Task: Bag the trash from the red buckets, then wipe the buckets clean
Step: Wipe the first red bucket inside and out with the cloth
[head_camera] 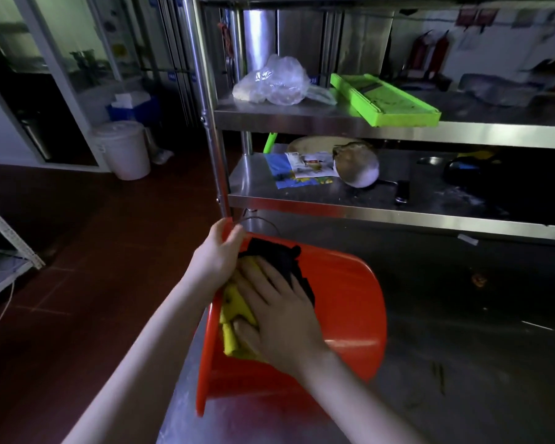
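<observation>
A red bucket (350, 302) lies tipped on the steel table, its mouth turned to the left. My left hand (217, 251) grips the far part of its rim. Inside the bucket, my right hand (279, 310) presses flat on a yellow cloth (234, 310) against the wall. Something dark and crumpled (282, 256) sits just beyond my fingers; I cannot tell what it is.
The steel table (462, 363) carries small scraps. Above it, steel shelves (398, 131) hold a clear plastic bag (274, 81), a green slicer (383, 99), printed packets (302, 168) and a round pan (356, 165). A white lidded bucket (124, 149) stands on the red floor at left.
</observation>
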`<move>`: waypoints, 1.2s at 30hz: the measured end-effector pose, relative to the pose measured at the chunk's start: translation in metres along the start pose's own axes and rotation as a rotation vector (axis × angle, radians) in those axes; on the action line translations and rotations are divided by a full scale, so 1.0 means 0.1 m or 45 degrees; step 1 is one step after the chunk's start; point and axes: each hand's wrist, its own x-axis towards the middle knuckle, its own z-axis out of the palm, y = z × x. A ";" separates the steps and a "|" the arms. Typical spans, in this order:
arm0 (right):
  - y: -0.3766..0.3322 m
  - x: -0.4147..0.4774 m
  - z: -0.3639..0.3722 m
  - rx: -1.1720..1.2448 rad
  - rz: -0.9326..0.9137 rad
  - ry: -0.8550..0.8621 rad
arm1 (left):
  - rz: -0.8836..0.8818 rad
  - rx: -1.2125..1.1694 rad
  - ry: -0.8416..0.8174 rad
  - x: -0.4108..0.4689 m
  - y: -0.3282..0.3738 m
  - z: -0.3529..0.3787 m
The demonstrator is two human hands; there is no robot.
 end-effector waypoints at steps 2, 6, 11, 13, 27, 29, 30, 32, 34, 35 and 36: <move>0.19 -0.06 -0.06 0.013 0.084 0.017 | 0.031 0.119 0.089 0.02 0.05 0.10; 0.91 -0.15 -0.20 -0.105 0.643 0.020 | 0.145 0.063 0.112 -0.35 -0.20 0.03; 0.99 0.14 -0.21 -0.129 0.917 -0.102 | 0.130 -0.097 0.173 -0.61 -0.34 0.15; 0.50 0.29 -0.08 -0.076 0.605 -0.022 | 0.137 -0.119 0.192 -0.58 -0.31 0.19; 1.07 0.17 -0.26 -0.037 0.961 -0.194 | 0.133 -0.163 0.231 -0.81 -0.46 0.08; 0.74 0.32 -0.17 -0.058 0.672 -0.105 | 0.132 -0.140 0.226 -0.79 -0.46 0.07; 0.52 0.38 -0.11 -0.026 0.504 -0.066 | 0.129 -0.124 0.220 -0.78 -0.46 0.06; 0.16 0.41 -0.02 0.020 0.263 -0.022 | 0.107 -0.093 0.219 -0.73 -0.43 0.01; -0.03 0.32 0.04 0.034 0.158 0.000 | 0.046 -0.076 0.258 -0.56 -0.29 -0.03; -0.08 0.25 0.06 0.021 0.128 -0.002 | 0.001 -0.062 0.264 -0.42 -0.20 -0.02; -0.09 0.16 0.08 0.011 0.102 -0.006 | -0.048 0.009 0.237 -0.28 -0.09 0.00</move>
